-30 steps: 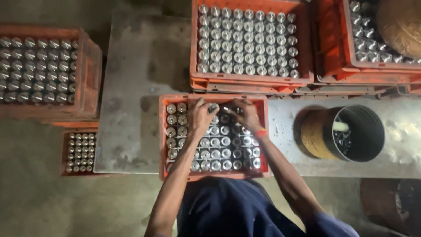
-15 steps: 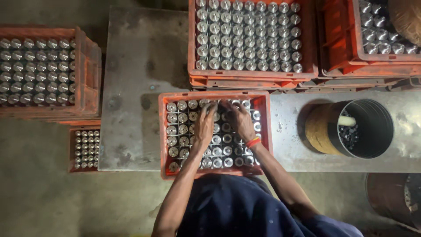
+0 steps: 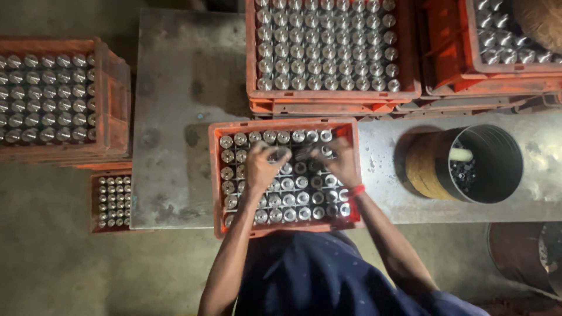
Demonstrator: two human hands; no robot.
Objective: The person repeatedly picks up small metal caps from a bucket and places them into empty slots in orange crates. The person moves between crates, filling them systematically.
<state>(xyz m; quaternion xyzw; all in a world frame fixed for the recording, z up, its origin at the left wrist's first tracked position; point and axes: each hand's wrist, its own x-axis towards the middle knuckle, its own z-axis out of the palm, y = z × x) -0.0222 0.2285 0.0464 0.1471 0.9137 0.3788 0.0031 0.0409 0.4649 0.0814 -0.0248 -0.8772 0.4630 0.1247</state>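
A: Where are your hands?
B: Your left hand (image 3: pixel 261 167) and right hand (image 3: pixel 338 162) rest curled over metal cylinders (image 3: pixel 295 199) in the orange crate (image 3: pixel 215 175) on the table (image 3: pixel 175 117); the grip itself can't be made out.

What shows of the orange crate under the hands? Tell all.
The orange crate looks plastic and rectangular, with open top. It sits flat on the grey table, near its front edge, packed with upright shiny metal cylinders in rows. Both the left hand and right hand reach inside, fingers on the cylinders.
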